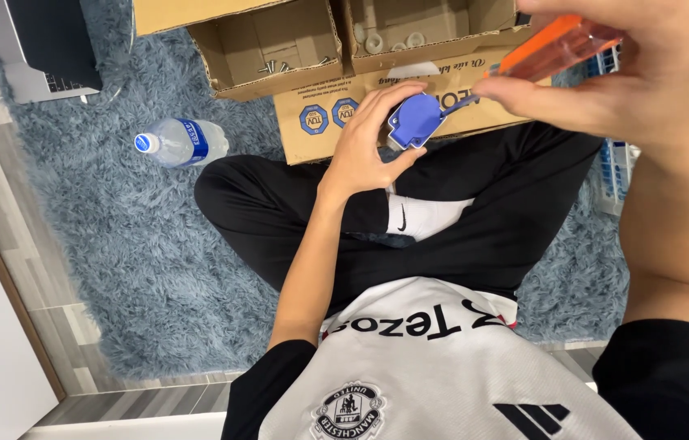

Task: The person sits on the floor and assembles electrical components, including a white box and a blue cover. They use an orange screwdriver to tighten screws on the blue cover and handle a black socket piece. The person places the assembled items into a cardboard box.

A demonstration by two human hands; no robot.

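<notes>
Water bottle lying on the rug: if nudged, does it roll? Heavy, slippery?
The water bottle lies on its side, so its round body could roll, though the shaggy rug would probably stop it quickly. It looks clear and thin-walled, so likely light and slightly squashy under a firm grip; how full it is cannot be told. The smooth plastic and label may be a little slippery.

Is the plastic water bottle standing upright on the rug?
No, the water bottle lies on its side on the shaggy blue-grey rug, with its blue cap pointing to the left of the picture.
</notes>
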